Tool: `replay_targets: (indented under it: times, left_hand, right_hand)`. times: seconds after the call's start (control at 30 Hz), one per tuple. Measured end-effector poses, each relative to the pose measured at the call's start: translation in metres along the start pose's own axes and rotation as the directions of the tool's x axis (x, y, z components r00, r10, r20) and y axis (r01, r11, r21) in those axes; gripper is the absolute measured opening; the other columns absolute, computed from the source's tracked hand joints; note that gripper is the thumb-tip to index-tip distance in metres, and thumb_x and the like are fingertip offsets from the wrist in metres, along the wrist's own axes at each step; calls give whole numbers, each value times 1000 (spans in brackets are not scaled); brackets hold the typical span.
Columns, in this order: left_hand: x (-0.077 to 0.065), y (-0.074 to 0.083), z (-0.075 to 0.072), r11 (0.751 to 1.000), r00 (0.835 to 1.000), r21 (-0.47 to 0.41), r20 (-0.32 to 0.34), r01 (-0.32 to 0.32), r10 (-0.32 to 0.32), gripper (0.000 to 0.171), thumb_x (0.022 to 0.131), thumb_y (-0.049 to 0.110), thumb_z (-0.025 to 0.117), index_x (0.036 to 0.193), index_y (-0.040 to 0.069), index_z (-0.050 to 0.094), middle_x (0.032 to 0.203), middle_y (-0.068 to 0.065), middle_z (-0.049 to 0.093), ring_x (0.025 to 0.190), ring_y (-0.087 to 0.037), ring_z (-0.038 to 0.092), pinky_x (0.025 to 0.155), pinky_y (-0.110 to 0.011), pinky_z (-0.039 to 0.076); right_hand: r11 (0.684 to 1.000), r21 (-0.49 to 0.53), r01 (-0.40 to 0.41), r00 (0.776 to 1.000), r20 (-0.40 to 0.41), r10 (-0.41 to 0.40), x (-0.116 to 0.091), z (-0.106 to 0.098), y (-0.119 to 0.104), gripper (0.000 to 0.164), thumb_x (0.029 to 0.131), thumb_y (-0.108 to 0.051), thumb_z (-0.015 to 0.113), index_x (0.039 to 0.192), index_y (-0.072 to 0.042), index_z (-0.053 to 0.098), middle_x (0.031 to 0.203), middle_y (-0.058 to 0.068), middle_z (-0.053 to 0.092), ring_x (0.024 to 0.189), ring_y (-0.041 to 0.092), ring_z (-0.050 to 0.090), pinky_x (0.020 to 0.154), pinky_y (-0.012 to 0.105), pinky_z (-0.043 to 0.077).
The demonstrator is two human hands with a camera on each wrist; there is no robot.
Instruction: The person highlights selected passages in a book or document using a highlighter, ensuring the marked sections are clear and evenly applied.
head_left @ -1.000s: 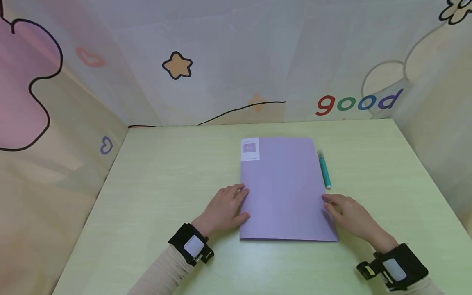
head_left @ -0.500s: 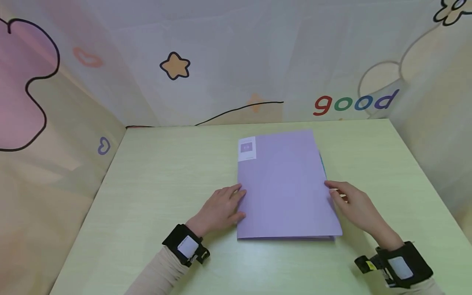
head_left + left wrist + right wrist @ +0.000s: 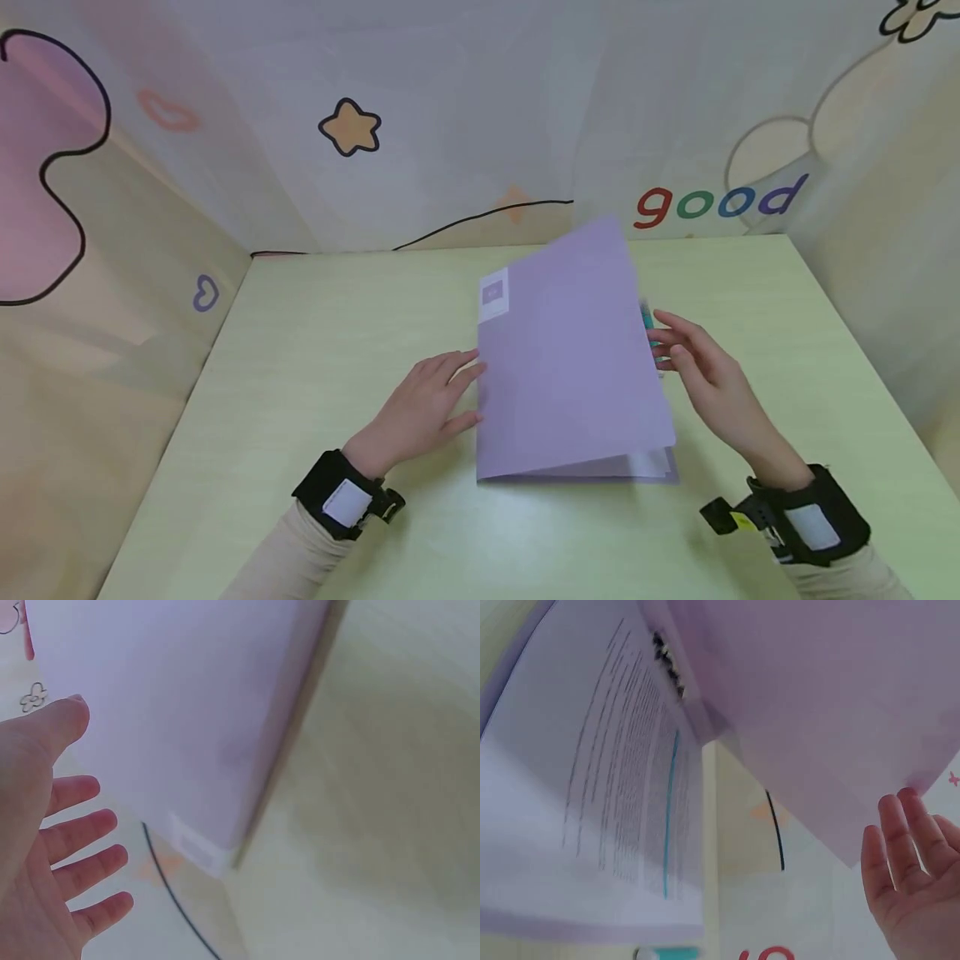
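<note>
A purple folder (image 3: 570, 358) with a white label (image 3: 492, 294) lies on the table, its cover raised at the right side. Straight fingers of my right hand (image 3: 708, 379) are at the cover's free edge, partly behind it. In the right wrist view the fingertips of that hand (image 3: 915, 877) meet the lifted cover (image 3: 832, 697) from inside. A printed page (image 3: 622, 780) with one blue line lies inside, beside a dark metal clip (image 3: 667, 666) at the spine. My left hand (image 3: 420, 404) reaches to the spine edge, fingers extended and holding nothing.
Right of the folder lies a teal marker (image 3: 646, 314), partly covered by the right fingers. A pale printed cloth (image 3: 465, 108) hangs behind the table (image 3: 337, 317) and along both sides.
The folder's cover has swung up from lying flat, its right edge now high. My right hand has moved up along that edge. The left hand has shifted slightly left and up.
</note>
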State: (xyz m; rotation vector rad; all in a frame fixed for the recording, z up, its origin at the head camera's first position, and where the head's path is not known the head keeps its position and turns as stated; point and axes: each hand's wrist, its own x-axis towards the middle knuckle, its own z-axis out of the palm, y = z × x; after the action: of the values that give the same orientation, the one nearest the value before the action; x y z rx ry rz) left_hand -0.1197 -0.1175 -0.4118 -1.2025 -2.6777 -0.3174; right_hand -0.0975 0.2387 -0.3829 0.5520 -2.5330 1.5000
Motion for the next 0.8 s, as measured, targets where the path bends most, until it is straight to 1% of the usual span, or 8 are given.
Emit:
replay_targets:
  times: [0.1, 0.2, 0.3, 0.43, 0.53, 0.63, 0.7, 0.8]
  left_hand:
    - [4, 1, -15, 999, 998, 4, -55, -41, 41, 57, 85, 34, 60, 131, 4, 42, 135, -14, 41, 122, -28, 35, 100, -42, 31]
    - [10, 5, -29, 995, 988, 3, -122, -95, 95, 56, 87, 32, 58, 132, 4, 40, 137, -14, 39, 124, -27, 34, 102, -41, 28]
    - [18, 10, -42, 988, 970, -5, -186, -158, 154, 55, 89, 31, 54, 134, 4, 37, 139, -14, 37, 127, -26, 31, 104, -39, 25]
    - [33, 22, -58, 972, 944, -20, -245, -233, 221, 57, 89, 31, 54, 135, 3, 35, 140, -13, 35, 129, -23, 27, 106, -38, 22]
    - [44, 32, -66, 956, 923, -22, -268, -294, 277, 62, 88, 36, 55, 137, 4, 33, 140, -14, 35, 130, -24, 26, 106, -39, 23]
    - [50, 38, -72, 934, 901, -14, -266, -358, 342, 61, 88, 42, 53, 137, 9, 36, 142, -12, 33, 130, -25, 26, 106, -40, 22]
    - [51, 40, -74, 920, 889, -2, -261, -391, 377, 57, 87, 44, 54, 135, 14, 42, 142, -11, 35, 130, -26, 26, 106, -41, 22]
    - [51, 41, -76, 910, 878, 26, -251, -415, 407, 45, 86, 42, 57, 123, 18, 55, 137, -9, 42, 128, -25, 29, 105, -40, 24]
  right_hand:
    - [995, 88, 36, 999, 25, -39, 6, 5, -10, 39, 97, -6, 34, 136, -9, 37, 124, 12, 51, 102, 13, 52, 82, 17, 43]
    - [990, 125, 64, 996, 56, -71, 11, 11, -19, 39, 96, -4, 35, 134, -8, 39, 127, 8, 49, 104, 15, 51, 84, 19, 43]
    - [988, 123, 91, 989, 102, -103, 15, 19, -26, 42, 95, -3, 36, 136, -13, 38, 129, 6, 48, 105, 17, 50, 86, 21, 43]
    - [976, 163, 147, 970, 170, -174, 22, 33, -36, 48, 93, 1, 38, 138, -15, 36, 134, 7, 45, 111, 22, 47, 88, 26, 43]
    - [966, 191, 173, 954, 213, -213, 27, 43, -42, 51, 92, 2, 41, 139, -15, 35, 137, 6, 41, 115, 23, 45, 89, 32, 44]
    - [967, 187, 175, 945, 243, -219, 30, 50, -45, 50, 92, -1, 43, 140, -16, 34, 137, 6, 41, 117, 22, 43, 88, 40, 44]
    - [969, 170, 176, 943, 253, -216, 30, 54, -47, 50, 92, -3, 44, 140, -16, 33, 137, 5, 42, 118, 21, 43, 88, 41, 45]
    - [972, 158, 172, 943, 258, -209, 29, 57, -47, 51, 92, -1, 44, 139, -16, 34, 136, 5, 43, 119, 19, 42, 90, 38, 44]
